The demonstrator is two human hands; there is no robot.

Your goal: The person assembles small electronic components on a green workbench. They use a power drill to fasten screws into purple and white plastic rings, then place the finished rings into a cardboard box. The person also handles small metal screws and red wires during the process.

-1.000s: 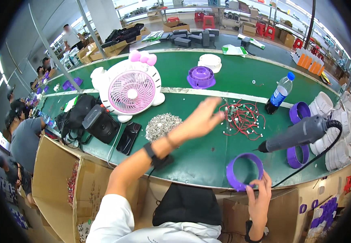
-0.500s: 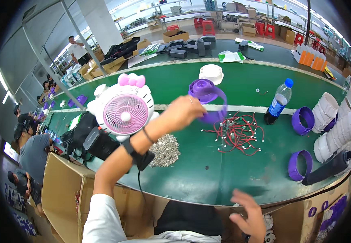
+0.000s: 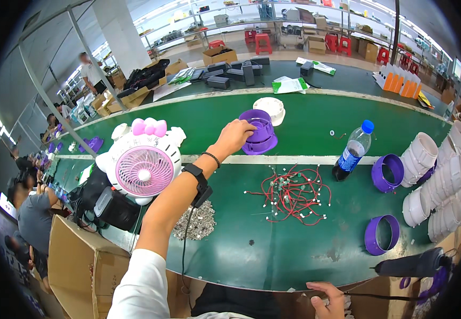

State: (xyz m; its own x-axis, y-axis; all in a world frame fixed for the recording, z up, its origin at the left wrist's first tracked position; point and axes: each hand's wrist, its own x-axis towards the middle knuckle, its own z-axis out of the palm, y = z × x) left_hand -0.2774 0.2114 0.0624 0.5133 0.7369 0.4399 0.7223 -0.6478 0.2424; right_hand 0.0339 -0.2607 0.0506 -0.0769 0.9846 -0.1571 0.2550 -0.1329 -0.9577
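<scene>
A green worktop [image 3: 294,255] is seen from above through a wide lens. The left hand [image 3: 234,136] is stretched far forward, its fingers closed on the near edge of a purple plastic housing [image 3: 259,133], which rests on the far half of the worktop, just beyond a pale dividing strip [image 3: 294,159]. A dark watch [image 3: 197,175] and a thin bracelet are worn on that wrist. A white round part [image 3: 271,109] is placed just behind the housing. The right hand [image 3: 328,300] is seen at the lower edge, close to the body, fingers loosely curled and holding nothing; a black power screwdriver [image 3: 413,263] is laid just beside it. A tangle of red wires [image 3: 291,192] is spread in the middle of the worktop, and a heap of small silver screws [image 3: 198,223] is piled beside the left forearm. A white and pink desk fan [image 3: 142,165] is stood to the left. To the right are found a dark drink bottle with a blue cap [image 3: 351,153], two purple rings [image 3: 382,234] and stacked white housings [image 3: 437,181]
</scene>
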